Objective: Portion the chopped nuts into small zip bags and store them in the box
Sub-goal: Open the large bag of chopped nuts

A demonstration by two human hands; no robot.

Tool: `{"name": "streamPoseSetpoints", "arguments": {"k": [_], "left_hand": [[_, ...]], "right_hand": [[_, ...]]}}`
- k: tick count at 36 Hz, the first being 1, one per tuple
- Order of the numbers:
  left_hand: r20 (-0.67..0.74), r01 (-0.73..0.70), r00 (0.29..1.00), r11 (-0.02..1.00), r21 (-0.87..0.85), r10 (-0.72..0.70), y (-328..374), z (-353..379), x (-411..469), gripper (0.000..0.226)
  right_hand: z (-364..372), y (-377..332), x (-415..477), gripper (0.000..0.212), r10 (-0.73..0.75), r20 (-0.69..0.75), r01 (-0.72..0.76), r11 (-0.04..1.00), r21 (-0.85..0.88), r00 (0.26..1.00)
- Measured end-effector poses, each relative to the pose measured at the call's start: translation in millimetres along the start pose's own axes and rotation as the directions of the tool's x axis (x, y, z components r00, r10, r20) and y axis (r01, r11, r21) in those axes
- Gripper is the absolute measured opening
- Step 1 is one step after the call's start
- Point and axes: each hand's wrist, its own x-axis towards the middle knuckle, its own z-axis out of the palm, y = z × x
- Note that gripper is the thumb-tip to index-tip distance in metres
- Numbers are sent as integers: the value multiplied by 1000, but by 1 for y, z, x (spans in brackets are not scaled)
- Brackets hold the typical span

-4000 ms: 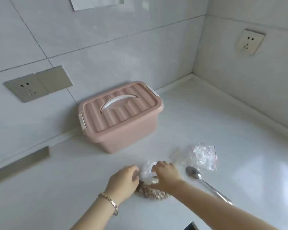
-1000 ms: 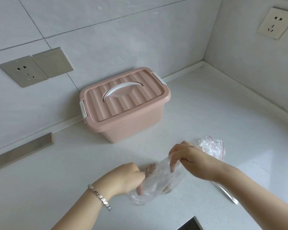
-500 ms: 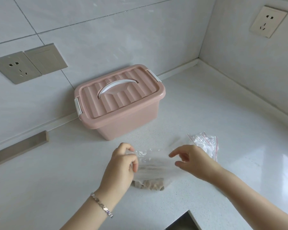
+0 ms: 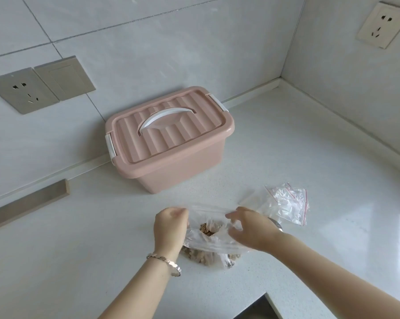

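Since the last frame the nut bag (image 4: 209, 240) has gaped at the mouth, showing chopped nuts (image 4: 207, 232) inside. My left hand (image 4: 170, 227), fingers curled, pinches the mouth's left lip. My right hand (image 4: 252, 232) pinches the right lip, pulling the mouth wide, I judge for scooping. Just right of it lie the spoon (image 4: 276, 224), mostly hidden, and the small zip bags (image 4: 286, 203). At upper centre the box (image 4: 171, 143) stands lidded on the counter (image 4: 79, 238).

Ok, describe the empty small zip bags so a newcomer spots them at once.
From the pink storage box by the wall, come forward and right across the counter. The small zip bags lie beyond the right hand: empty and red-striped, unlike the held nut-filled bag.
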Motion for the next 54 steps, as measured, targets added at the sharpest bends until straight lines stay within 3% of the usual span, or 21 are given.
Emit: {"name": "streamPoseSetpoints", "arguments": {"k": [4,6,9,13,17,20,23,27,34,37,40,44,49,54], "left_hand": [[112,-186,981,944,271,161,-4,3,2,20],[247,-324,938,863,387,242,-9,2,3,38],[404,-455,876,726,516,261,-17,-1,1,44],[456,-443,880,578,686,133,-27,-7,1,37],[354,-302,935,520,799,0,-33,-12,6,47],[361,-248,927,553,795,-104,-38,-13,9,61],[402,-245,911,663,707,-92,-41,-7,10,70],[386,-250,922,780,573,12,-36,-2,7,61],[309,-283,941,827,486,139,-32,10,-1,28],[319,-299,937,798,524,142,-32,13,-4,19],[405,-404,899,678,614,169,-39,9,-3,18],[487,-474,859,607,638,158,-49,0,2,46],[590,-556,794,570,605,149,-58,-6,6,74],[637,-645,740,501,578,217,-59,-18,15,72]], "right_hand": [[6,-5,16,46,210,-74,-186,951,248,975],[12,1,25,28,293,-106,-246,914,321,950],[18,9,32,49,391,-116,-324,869,373,913],[26,6,35,50,351,-62,-321,905,280,934],[36,11,36,63,192,77,-200,972,121,978],[31,18,29,63,135,189,-127,991,-52,973],[20,14,21,61,32,52,-20,973,-228,998],[14,3,13,47,-184,-75,169,971,-171,980],[28,-6,13,30,-203,-5,200,968,-152,979],[32,-7,11,30,-222,27,222,951,-217,975],[30,-3,13,35,-153,101,176,942,-287,983],[26,17,23,64,-26,151,69,956,-284,988],[30,31,31,95,-12,203,76,948,-309,979],[27,53,38,110,24,240,38,967,-253,971]]}}
